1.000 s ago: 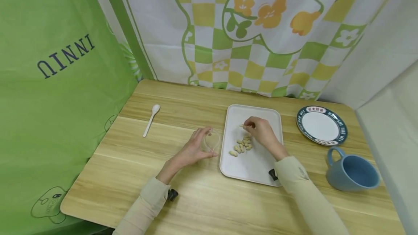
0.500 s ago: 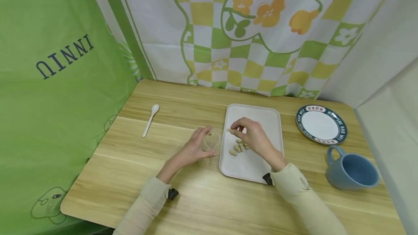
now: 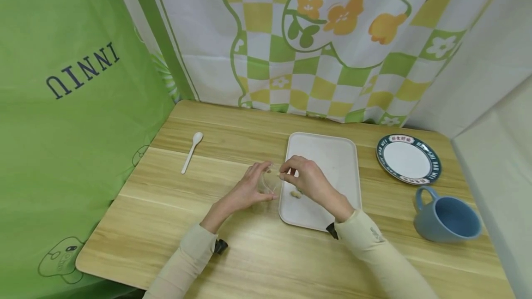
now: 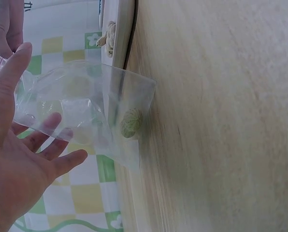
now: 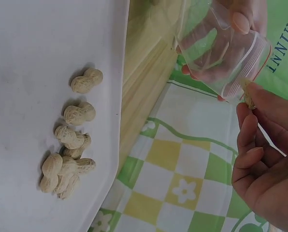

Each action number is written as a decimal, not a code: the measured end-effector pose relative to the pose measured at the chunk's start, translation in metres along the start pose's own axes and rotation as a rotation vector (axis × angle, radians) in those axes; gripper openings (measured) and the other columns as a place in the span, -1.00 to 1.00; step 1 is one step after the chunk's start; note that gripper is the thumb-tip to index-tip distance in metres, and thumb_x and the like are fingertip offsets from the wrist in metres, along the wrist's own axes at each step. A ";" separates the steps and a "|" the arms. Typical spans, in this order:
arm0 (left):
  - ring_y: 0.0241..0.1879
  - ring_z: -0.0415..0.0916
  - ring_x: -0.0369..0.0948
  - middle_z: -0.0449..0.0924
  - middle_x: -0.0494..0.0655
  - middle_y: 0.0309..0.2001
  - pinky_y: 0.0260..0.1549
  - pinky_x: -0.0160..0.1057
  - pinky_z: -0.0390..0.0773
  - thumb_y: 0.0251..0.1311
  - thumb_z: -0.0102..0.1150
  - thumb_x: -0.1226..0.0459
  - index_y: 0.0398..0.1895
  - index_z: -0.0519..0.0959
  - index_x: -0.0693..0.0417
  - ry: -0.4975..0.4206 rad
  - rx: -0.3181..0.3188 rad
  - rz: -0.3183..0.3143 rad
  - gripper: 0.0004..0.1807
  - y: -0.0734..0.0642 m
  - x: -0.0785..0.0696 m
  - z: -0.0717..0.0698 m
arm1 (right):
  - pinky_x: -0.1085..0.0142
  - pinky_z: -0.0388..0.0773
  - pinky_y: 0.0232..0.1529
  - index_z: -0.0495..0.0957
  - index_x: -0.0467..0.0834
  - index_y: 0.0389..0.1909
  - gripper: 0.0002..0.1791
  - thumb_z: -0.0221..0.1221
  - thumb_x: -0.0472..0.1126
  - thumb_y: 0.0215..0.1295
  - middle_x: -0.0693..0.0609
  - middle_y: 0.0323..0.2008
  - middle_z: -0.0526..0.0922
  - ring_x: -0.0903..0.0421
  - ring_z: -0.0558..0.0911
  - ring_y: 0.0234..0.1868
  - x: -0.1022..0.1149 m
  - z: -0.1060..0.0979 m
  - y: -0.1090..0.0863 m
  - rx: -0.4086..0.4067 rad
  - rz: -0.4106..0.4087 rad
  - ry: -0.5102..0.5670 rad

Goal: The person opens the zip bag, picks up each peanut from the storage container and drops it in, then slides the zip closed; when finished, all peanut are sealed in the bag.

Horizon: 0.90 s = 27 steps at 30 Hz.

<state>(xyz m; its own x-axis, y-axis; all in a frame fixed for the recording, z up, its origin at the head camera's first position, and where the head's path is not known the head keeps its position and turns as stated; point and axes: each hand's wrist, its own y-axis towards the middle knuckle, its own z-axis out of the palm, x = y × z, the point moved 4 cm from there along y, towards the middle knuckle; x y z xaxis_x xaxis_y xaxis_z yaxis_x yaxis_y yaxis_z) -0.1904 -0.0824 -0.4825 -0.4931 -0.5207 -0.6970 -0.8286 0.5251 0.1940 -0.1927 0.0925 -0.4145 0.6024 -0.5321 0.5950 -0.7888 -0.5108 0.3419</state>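
Observation:
My left hand [image 3: 248,187] holds a clear zip bag [image 4: 81,104] upright by its mouth, with thumb and fingers spread around the opening. One peanut [image 4: 131,123] lies at the bottom of the bag. Between the thumb and fingertips of my right hand [image 5: 269,145] is another peanut [image 5: 248,96], right at the bag's mouth. Several more peanuts [image 5: 71,137] lie on the white tray [image 3: 332,156], partly hidden behind the right hand in the head view.
A white spoon [image 3: 192,152] lies on the wooden table [image 3: 137,225] at the left. To the right of the tray are a plate with a dark green rim [image 3: 434,170] and a blue mug [image 3: 428,225]. Patterned cloth [image 3: 303,63] hangs behind the table.
My right hand has moved left and slightly down from over the tray to the bag's mouth, carrying a peanut. The left hand and bag have stayed in place.

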 end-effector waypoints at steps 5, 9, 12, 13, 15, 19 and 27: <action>0.18 0.29 -0.02 0.35 0.05 0.12 0.14 0.02 0.43 -0.02 0.47 0.11 0.40 0.11 0.11 0.009 0.010 -0.002 -0.03 0.000 -0.001 0.001 | 0.29 0.55 -0.36 0.64 -0.18 -0.35 -0.89 0.37 -0.34 0.10 0.05 -0.39 0.62 0.10 0.57 -0.38 0.000 0.005 0.001 0.003 -0.030 -0.045; 0.18 0.29 -0.03 0.35 0.04 0.13 0.13 0.02 0.43 -0.02 0.47 0.10 0.40 0.12 0.10 0.004 0.013 -0.007 -0.04 0.000 -0.002 0.001 | 0.35 0.53 -0.39 0.63 -0.18 -0.35 -0.87 0.38 -0.33 0.08 0.05 -0.40 0.60 0.05 0.59 -0.37 0.001 0.008 0.001 0.010 -0.047 -0.096; 0.17 0.29 -0.03 0.34 0.02 0.12 0.12 0.02 0.44 -0.01 0.47 0.11 0.40 0.13 0.09 -0.013 0.019 -0.018 -0.05 0.000 -0.002 0.001 | 0.36 0.54 -0.39 0.63 -0.18 -0.34 -0.86 0.39 -0.31 0.08 0.05 -0.39 0.59 0.06 0.59 -0.36 0.003 0.009 0.001 0.014 -0.056 -0.129; 0.17 0.29 -0.03 0.34 0.02 0.12 0.12 0.03 0.44 -0.02 0.47 0.11 0.40 0.14 0.09 -0.020 0.020 -0.021 -0.05 0.000 -0.002 0.002 | 0.36 0.54 -0.39 0.64 -0.18 -0.34 -0.86 0.39 -0.30 0.08 0.05 -0.39 0.59 0.06 0.59 -0.36 0.003 0.009 0.001 0.014 -0.060 -0.132; 0.15 0.29 -0.03 0.35 0.02 0.11 0.11 0.03 0.44 -0.02 0.47 0.12 0.39 0.14 0.10 -0.025 0.021 -0.024 -0.06 0.000 -0.003 0.002 | 0.37 0.54 -0.39 0.64 -0.18 -0.33 -0.86 0.38 -0.28 0.09 0.06 -0.39 0.59 0.09 0.58 -0.36 0.003 0.008 0.000 0.009 -0.065 -0.126; 0.13 0.31 -0.04 0.36 0.03 0.09 0.11 0.01 0.45 -0.04 0.48 0.14 0.38 0.15 0.13 -0.009 0.012 -0.012 -0.05 0.000 -0.003 0.002 | 0.37 0.49 -0.43 0.66 -0.15 -0.31 -0.90 0.33 -0.24 0.18 0.10 -0.41 0.58 0.18 0.53 -0.40 -0.002 -0.001 -0.003 -0.050 -0.055 -0.090; 0.13 0.33 -0.02 0.38 0.06 0.08 0.15 -0.01 0.43 -0.09 0.51 0.13 0.38 0.15 0.13 0.014 -0.020 -0.001 -0.01 -0.001 -0.001 0.000 | 0.31 0.43 -0.46 0.68 -0.19 -0.28 -0.92 0.26 -0.27 0.26 0.05 -0.41 0.62 0.18 0.51 -0.43 -0.039 -0.026 -0.017 -0.131 0.106 -0.094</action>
<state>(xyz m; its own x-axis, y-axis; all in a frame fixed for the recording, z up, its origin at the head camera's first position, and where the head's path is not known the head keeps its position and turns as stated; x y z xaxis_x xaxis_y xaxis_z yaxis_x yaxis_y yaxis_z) -0.1888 -0.0824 -0.4822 -0.4956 -0.5309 -0.6874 -0.8343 0.5109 0.2069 -0.2063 0.1400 -0.4246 0.5191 -0.6423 0.5639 -0.8538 -0.3595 0.3765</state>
